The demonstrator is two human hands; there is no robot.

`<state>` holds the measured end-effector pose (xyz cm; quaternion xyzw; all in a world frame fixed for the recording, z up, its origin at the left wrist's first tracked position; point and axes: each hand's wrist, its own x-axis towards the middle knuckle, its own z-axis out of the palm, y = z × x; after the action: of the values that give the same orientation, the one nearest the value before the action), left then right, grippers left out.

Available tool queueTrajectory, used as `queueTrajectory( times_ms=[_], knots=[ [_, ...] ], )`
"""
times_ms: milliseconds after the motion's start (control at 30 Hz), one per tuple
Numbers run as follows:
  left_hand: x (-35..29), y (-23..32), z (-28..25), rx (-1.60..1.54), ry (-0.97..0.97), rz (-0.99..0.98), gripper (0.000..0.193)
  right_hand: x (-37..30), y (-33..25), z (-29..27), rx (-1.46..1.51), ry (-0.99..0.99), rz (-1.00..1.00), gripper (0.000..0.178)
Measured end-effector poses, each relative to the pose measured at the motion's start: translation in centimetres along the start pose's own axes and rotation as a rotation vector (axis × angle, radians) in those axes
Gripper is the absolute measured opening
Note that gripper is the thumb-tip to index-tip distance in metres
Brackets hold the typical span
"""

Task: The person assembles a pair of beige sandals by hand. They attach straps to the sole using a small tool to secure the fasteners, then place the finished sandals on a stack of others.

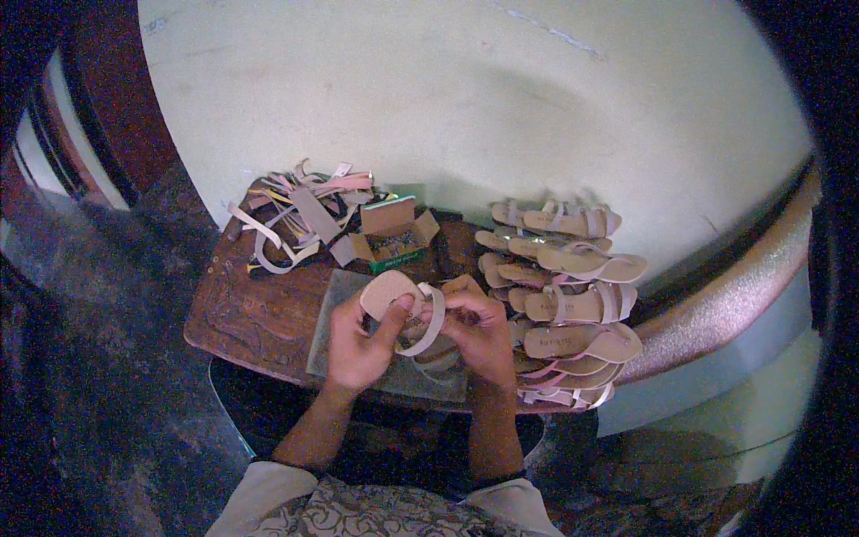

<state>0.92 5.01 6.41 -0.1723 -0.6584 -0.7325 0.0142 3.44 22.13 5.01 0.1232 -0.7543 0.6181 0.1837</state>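
A sandal (385, 294) with a beige sole is held up over the grey mat (333, 324) at the table's front. My left hand (358, 347) grips it, thumb pressed on the top of the sole. From its side a pale strap (435, 333) curves out in a loop. The fingers of my right hand (485, 329) are closed at the strap side of the sandal; their tips are partly hidden behind it. Under my hands another light shape lies on the mat, too blurred to name.
On the wooden table (242, 309), a heap of loose straps (309, 210) lies at the back left. Beside it an open cardboard box (394, 234) holds small dark metal pieces. Stacked sandals (573, 304) line the right side. A pale wall (447, 98) rises behind.
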Motion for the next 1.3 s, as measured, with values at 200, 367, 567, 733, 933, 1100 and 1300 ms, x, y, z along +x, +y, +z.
queueTrajectory(
  times_ms=[200,367,567,733,933,1100,1300],
  knots=[
    [-0.3,1.0,0.0,0.011,0.001,-0.010,0.016,-0.3,0.5,0.0,-0.015,0.031,0.022,0.022],
    [-0.5,0.7,-0.1,0.038,0.014,0.014,0.016,-0.6,0.3,0.2,-0.056,0.031,0.022,0.020],
    [-0.5,0.5,0.0,0.007,0.003,0.006,0.017,-0.6,-0.2,0.0,-0.076,0.009,0.026,0.020],
    [-0.6,0.8,0.0,0.012,0.003,-0.011,0.016,-0.5,-0.4,0.1,-0.074,0.005,0.049,0.021],
    [-0.6,0.5,0.0,-0.022,0.014,-0.004,0.016,-0.5,-0.2,0.1,-0.069,0.006,-0.003,0.021],
    [-0.7,0.5,-0.2,-0.031,0.023,-0.065,0.015,-0.4,-0.4,0.5,-0.033,0.023,0.009,0.020],
    [-0.7,1.4,-0.4,-0.058,-0.014,-0.103,0.014,-0.4,-1.4,0.6,-0.119,0.003,0.033,0.022]
  ],
)
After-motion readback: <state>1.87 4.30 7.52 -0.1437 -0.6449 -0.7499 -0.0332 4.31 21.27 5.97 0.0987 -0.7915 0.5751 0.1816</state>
